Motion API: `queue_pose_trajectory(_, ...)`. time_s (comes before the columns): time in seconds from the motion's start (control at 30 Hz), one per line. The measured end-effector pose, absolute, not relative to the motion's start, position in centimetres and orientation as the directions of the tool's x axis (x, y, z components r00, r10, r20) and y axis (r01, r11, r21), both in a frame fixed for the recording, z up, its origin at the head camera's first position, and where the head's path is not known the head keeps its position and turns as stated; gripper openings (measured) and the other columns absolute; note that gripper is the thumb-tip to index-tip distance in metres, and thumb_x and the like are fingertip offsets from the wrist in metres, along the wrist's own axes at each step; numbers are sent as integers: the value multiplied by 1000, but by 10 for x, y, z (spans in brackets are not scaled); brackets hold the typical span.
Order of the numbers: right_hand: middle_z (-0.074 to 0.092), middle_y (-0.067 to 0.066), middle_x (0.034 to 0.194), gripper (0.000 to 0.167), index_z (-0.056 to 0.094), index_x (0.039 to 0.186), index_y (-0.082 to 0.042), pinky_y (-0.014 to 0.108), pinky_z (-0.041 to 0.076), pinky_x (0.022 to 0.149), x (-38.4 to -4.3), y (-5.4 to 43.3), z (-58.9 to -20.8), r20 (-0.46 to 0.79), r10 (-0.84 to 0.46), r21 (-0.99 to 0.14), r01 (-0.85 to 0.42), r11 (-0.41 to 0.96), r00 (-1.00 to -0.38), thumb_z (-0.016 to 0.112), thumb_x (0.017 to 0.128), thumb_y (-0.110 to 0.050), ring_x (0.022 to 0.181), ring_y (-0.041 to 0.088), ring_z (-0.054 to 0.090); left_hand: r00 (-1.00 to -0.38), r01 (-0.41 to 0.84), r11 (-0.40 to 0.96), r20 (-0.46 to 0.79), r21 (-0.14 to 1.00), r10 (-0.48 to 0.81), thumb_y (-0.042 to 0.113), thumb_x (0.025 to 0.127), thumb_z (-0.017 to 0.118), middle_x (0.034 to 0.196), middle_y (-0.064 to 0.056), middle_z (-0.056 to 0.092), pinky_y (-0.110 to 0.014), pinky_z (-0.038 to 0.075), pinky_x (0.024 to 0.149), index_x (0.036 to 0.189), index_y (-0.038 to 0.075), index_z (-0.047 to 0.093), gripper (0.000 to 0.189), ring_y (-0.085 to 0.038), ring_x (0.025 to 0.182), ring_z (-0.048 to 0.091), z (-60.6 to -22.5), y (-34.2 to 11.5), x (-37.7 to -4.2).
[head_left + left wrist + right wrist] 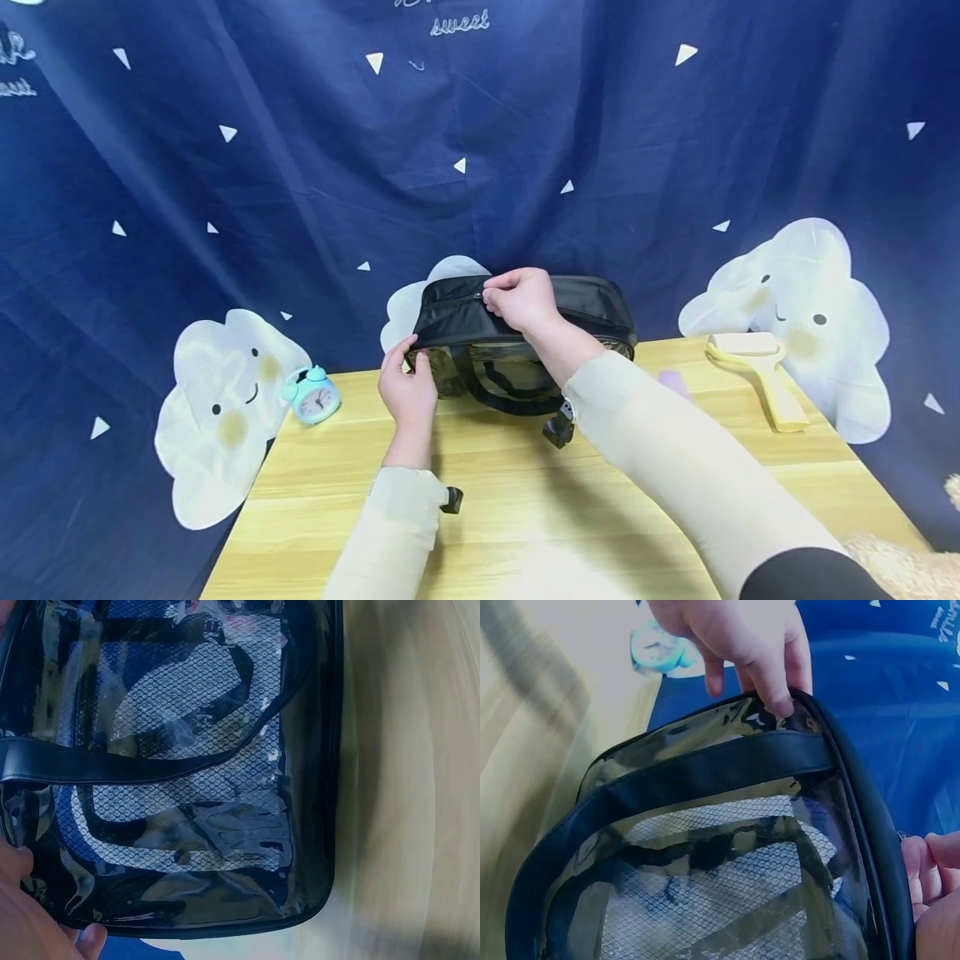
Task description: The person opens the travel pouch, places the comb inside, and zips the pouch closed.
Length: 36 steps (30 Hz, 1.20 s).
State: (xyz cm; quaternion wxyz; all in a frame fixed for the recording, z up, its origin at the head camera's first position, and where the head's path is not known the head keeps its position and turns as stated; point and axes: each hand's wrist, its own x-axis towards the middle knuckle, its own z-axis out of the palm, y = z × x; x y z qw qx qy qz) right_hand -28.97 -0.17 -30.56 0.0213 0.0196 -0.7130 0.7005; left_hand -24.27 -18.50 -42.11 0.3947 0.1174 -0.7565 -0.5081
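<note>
A black bag with clear plastic sides [487, 323] stands at the back of the table, its zippered top facing up. My left hand [408, 392] holds the bag's left end, the thumb on the clear front. On top, the fingertips of my right hand [525, 300] pinch the zipper pull [478, 296], left of the middle. A black handle strap [112, 766] loops across the clear side in the left wrist view. Through the plastic, a white item with a net pattern [705, 915] shows inside in the right wrist view. The fingers behind the bag are partly hidden.
A light blue alarm clock [315, 400] stands at the table's left edge. On the right lie a yellow lint roller [772, 379] and a purple item [675, 383], partly covered by my sleeve. Something beige and fluffy [900, 571] sits at the lower right. A blue curtain [450, 217] hangs behind.
</note>
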Motion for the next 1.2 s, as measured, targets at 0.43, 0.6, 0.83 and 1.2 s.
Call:
queue_pose_trajectory(0.43,79,14,87,13,80,104,8,24,58,67,-291,-44,-313,121,-47,-982,-126,140,-992,74,94,4,71,14,71,-660,206,446,460,871,-594,-1,92,75,120,-9,76,-18,52,75,115,7,82,26,-23,114,69,-421,-190,-238)
queue_pose_trajectory(0.6,80,14,90,11,82,103,4,27,60,72,-290,-59,-314,121,-47,-971,-128,201,-991,74,96,1,81,23,77,-670,211,438,455,874,-587,-2,93,74,122,-10,75,-20,54,78,116,7,82,27,-23,116,69,-424,-189,-236)
queue_pose_trajectory(0.83,80,3,92,10,86,100,-6,28,58,85,-288,-85,-318,125,-35,-934,-129,334,-992,76,96,-8,96,19,75,-662,222,419,451,881,-599,-3,93,72,123,-10,75,-17,54,79,116,6,81,27,-23,119,68,-427,-186,-233)
queue_pose_trajectory(1.2,78,-1,102,12,85,100,-14,28,56,90,-298,-83,-309,97,-148,-793,-166,587,-984,73,101,-16,102,18,71,-742,228,442,449,868,-498,0,92,74,119,-15,76,-39,53,84,127,5,76,36,-32,111,71,-421,-202,-232)
